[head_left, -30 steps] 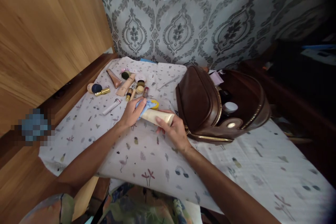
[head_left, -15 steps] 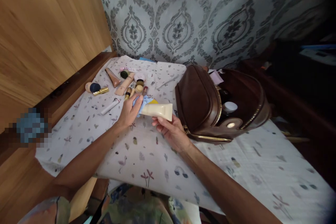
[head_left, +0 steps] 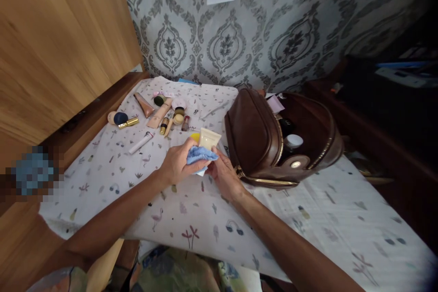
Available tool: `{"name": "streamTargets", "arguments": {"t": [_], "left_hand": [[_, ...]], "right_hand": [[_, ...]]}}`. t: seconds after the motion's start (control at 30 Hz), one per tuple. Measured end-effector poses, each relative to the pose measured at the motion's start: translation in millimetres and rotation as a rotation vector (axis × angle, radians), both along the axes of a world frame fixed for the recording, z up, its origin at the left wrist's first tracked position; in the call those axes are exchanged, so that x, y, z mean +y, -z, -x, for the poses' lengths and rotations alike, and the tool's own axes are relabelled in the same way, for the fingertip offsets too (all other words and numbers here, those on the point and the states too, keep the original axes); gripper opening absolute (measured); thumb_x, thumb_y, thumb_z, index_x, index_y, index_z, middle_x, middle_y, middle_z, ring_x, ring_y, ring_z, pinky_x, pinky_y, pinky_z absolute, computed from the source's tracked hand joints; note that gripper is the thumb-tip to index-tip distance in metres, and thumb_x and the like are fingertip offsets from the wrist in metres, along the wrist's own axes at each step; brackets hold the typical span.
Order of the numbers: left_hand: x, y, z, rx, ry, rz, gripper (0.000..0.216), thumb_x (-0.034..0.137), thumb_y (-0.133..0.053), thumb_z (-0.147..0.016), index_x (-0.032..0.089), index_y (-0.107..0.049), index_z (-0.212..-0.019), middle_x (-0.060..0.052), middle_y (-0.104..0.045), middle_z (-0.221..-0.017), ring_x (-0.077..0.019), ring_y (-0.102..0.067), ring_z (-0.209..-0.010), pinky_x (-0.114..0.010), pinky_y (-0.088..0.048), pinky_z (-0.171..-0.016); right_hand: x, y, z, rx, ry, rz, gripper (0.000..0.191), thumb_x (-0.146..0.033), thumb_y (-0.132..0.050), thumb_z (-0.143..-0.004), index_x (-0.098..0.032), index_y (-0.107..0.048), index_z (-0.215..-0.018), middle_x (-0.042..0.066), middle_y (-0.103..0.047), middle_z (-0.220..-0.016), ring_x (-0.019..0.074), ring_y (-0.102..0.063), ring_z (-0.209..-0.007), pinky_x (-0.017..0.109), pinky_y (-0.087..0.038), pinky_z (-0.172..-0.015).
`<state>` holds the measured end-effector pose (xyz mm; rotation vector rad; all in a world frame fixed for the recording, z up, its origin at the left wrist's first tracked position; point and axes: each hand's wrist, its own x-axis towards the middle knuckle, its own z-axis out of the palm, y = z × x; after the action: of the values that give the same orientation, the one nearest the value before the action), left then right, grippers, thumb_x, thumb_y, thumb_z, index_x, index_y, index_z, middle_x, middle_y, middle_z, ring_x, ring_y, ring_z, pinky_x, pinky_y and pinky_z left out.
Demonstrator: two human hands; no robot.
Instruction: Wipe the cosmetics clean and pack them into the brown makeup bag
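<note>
A blue cloth (head_left: 200,155) is bunched in the left hand (head_left: 178,164) at the middle of the frame, thumb and fingers curled round it; the cloth is pressed against the lower part of a cream tube (head_left: 209,138), probably so that its surface can be rubbed. The tube is held nearly upright with its flat crimped end uppermost, just left of the brown bag (head_left: 255,134). Its lower end is hidden behind the cloth and seems to be pinched by the fingers of the right hand (head_left: 224,175), which are closed against the cloth from the right; such a grip would steady the tube against the pressure of the cloth.

The bag lies on its side right of centre on the patterned sheet (head_left: 191,210), its gold zip undone and its mouth gaping toward the right, so that a white-lidded jar (head_left: 293,140) inside is exposed and within reach. A small yellow thing (head_left: 195,136) is seen just behind the tube; what it is cannot be told.

Further cosmetics are laid apart on the sheet toward the upper left, each clear of its neighbour so that it can be seen: a white stick (head_left: 141,142), a gold lipstick (head_left: 129,122), a dark blue sponge (head_left: 120,117), a bronze tube (head_left: 144,104) and a beige tube (head_left: 158,115). A wooden panel (head_left: 61,45) fills the left edge.
</note>
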<state>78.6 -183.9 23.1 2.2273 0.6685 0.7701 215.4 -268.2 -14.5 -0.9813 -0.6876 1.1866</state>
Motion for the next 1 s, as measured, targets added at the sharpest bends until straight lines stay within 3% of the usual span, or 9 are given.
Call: {"name": "streamTargets", "arguments": {"t": [0.13,0.33,0.47,0.67,0.77,0.9,1.0], "left_hand": [[1,4.3,0,-0.078,-0.083,-0.022,0.040,0.058,-0.067,-0.084,0.025,-0.049,-0.095,0.004,-0.057,-0.069,-0.0156,-0.056,-0.060,-0.027,-0.040,-0.058],[18,6.5,0,-0.275,-0.180,0.096,0.036,0.050,-0.065,-0.091,0.024,-0.051,-0.113,-0.004,-0.066,-0.100,-0.0186,-0.064,-0.087,-0.032,-0.052,-0.079],[31,11.4,-3,-0.317,-0.209,0.221,0.027,0.047,-0.067,-0.089,0.022,-0.061,-0.098,-0.001,-0.065,-0.089,-0.0169,-0.062,-0.084,-0.029,-0.052,-0.076],[38,15.7,-5,-0.451,-0.328,0.264,0.027,0.047,-0.067,-0.088,0.022,-0.061,-0.093,0.001,-0.063,-0.085,-0.0146,-0.060,-0.078,-0.026,-0.050,-0.071],[38,13.2,-3,-0.463,-0.346,0.238,0.027,0.049,-0.064,-0.091,0.023,-0.061,-0.095,0.000,-0.064,-0.090,-0.0155,-0.062,-0.084,-0.026,-0.051,-0.076],[34,11.4,-2,-0.465,-0.359,0.255,0.032,0.054,-0.059,-0.095,0.024,-0.060,-0.106,-0.003,-0.066,-0.103,-0.0172,-0.063,-0.097,-0.028,-0.052,-0.085],[27,14.9,-5,-0.443,-0.237,0.359,0.035,0.055,-0.057,-0.095,0.025,-0.058,-0.114,-0.004,-0.065,-0.107,-0.0177,-0.065,-0.098,-0.029,-0.054,-0.084]], "right_hand": [[-3,3.8,3,-0.059,-0.078,0.019,0.051,-0.074,-0.067,-0.079,-0.026,-0.069,-0.095,0.004,-0.071,-0.088,0.0209,-0.067,-0.080,0.028,-0.048,-0.056],[-8,-1.0,10,-0.118,-0.200,0.073,0.056,-0.076,-0.066,-0.078,-0.025,-0.072,-0.100,0.001,-0.067,-0.077,0.0153,-0.058,-0.061,0.026,-0.044,-0.049],[-8,-1.9,13,-0.039,-0.217,0.083,0.053,-0.072,-0.069,-0.078,-0.023,-0.071,-0.098,0.002,-0.070,-0.082,0.0146,-0.061,-0.066,0.024,-0.047,-0.053],[-14,-14.5,12,0.175,-0.510,0.082,0.066,-0.059,-0.080,-0.073,-0.024,-0.057,-0.124,0.006,-0.077,-0.092,0.0228,-0.074,-0.075,0.029,-0.055,-0.055],[-14,-18.8,10,0.165,-0.447,0.070,0.065,-0.052,-0.084,-0.071,-0.023,-0.056,-0.122,0.005,-0.076,-0.091,0.0206,-0.074,-0.072,0.026,-0.053,-0.055],[-9,-13.5,7,0.102,-0.217,0.066,0.061,-0.049,-0.087,-0.069,-0.024,-0.055,-0.115,0.002,-0.074,-0.086,0.0174,-0.071,-0.068,0.025,-0.051,-0.056],[-5,-6.8,4,-0.013,-0.034,0.046,0.060,-0.049,-0.085,-0.070,-0.025,-0.055,-0.116,0.000,-0.070,-0.085,0.0162,-0.068,-0.068,0.025,-0.050,-0.057]]}}
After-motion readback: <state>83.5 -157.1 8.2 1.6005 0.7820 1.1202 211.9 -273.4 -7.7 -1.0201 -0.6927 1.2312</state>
